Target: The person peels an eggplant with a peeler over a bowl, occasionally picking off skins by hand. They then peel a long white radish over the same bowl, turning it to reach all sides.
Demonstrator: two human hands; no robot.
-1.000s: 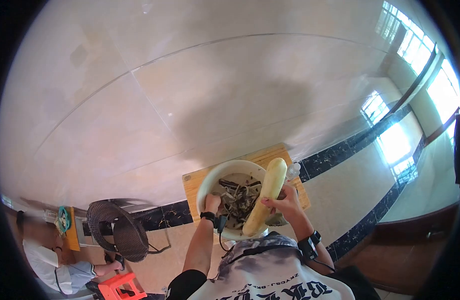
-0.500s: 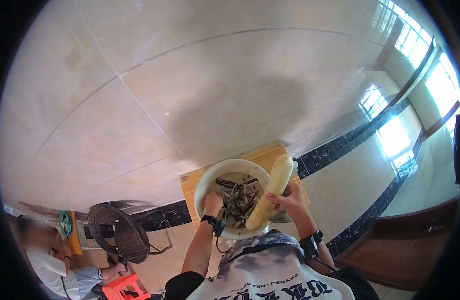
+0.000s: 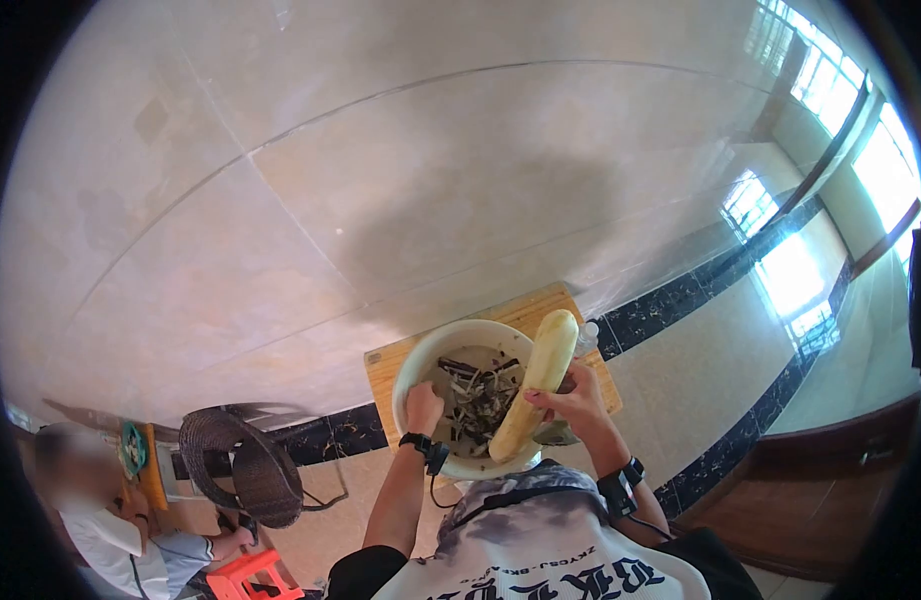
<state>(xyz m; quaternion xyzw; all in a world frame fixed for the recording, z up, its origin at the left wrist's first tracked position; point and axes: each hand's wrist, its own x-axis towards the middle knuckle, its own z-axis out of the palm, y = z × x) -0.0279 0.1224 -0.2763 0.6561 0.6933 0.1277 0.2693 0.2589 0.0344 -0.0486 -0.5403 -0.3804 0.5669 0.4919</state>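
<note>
A large white bowl point(image 3: 404, 372) holds murky water and many dark and pale strips point(image 3: 472, 400). Across its right side lies a long, pale, peeled vegetable point(image 3: 536, 385), tilted with its upper end past the rim. My right hand point(image 3: 576, 400) grips this vegetable from the right, thumb on top. My left hand point(image 3: 423, 408) is closed at the bowl's left inner edge; what it holds, if anything, is hidden.
The bowl stands on a wooden table point(image 3: 382, 372). A clear container point(image 3: 587, 335) is at its right back. At lower left are a wicker chair point(image 3: 263, 482), a red stool point(image 3: 250, 577) and a seated person point(image 3: 105, 530).
The pale vegetable has shifted slightly left and stands a little more upright, with my right hand still on it. My left hand stays near the same place.
</note>
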